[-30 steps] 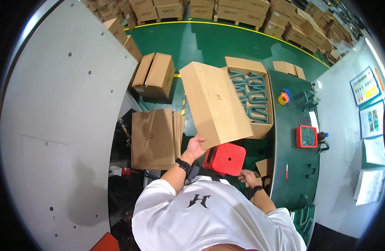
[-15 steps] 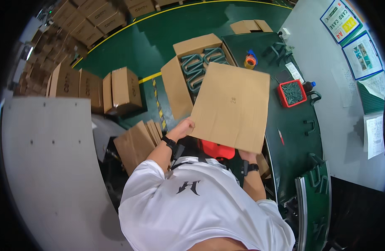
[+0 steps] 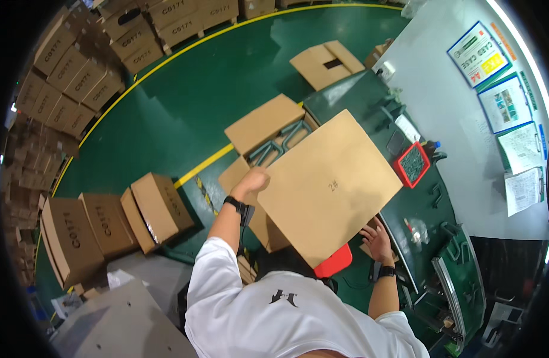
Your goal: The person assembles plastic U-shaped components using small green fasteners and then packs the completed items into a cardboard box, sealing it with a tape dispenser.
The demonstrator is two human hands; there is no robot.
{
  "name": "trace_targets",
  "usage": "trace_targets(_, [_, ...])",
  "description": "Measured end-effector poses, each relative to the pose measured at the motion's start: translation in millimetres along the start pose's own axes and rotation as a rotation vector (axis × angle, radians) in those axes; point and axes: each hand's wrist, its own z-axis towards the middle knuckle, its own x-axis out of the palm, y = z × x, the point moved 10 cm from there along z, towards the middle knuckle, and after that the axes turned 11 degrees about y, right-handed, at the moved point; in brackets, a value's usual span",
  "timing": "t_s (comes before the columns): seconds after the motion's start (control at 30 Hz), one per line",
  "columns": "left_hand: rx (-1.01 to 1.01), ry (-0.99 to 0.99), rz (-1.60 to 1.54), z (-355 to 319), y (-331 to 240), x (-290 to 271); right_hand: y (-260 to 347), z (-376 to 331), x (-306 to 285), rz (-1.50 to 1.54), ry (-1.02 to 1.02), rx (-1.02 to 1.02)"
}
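A flat brown cardboard sheet (image 3: 322,197) hangs tilted in front of me. My left hand (image 3: 252,181) is closed on its left edge. By the sheet's lower right edge is my right hand (image 3: 378,240), fingers spread and apart from one another; whether a fingertip touches the cardboard is hard to tell. Behind the sheet stands an open carton (image 3: 262,126) with its flaps out, holding several bent green handles (image 3: 267,151). The sheet covers much of this carton.
The green workbench (image 3: 423,206) at right bears a red tray (image 3: 412,164) of small screw-like pieces and several loose handles (image 3: 458,241). An open box (image 3: 328,64) stands at the bench's far end. Closed cartons (image 3: 161,209) stand left; a red stool-like seat (image 3: 334,261) lies below the sheet.
The cardboard sheet has turned so that its corners point up and down. My right hand has come off its lower edge and opened. The left hand keeps its grip. My view has shifted.
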Motion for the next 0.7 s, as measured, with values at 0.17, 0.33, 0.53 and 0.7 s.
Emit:
trace_targets(0.17, [-0.077, -0.006, -0.123, 0.4, -4.2, -45.0, 10.9, 20.5, 5.8, -0.004, -0.117, -0.024])
trace_targets(0.33, [-0.118, 0.091, -0.131, -10.6, 29.7, -47.2, 47.4, 24.5, 8.5, 0.094, -0.148, -0.226])
trace_targets(0.53, [-0.227, 0.148, -0.002, -11.5, 42.6, -46.4, 78.2, 21.8, 45.8, -0.027, -0.217, -0.269])
trace_targets(0.7, [-0.093, -0.385, 0.143, -58.5, 12.2, -87.1, 62.9, 38.6, 20.3, -0.255, -0.268, -0.183])
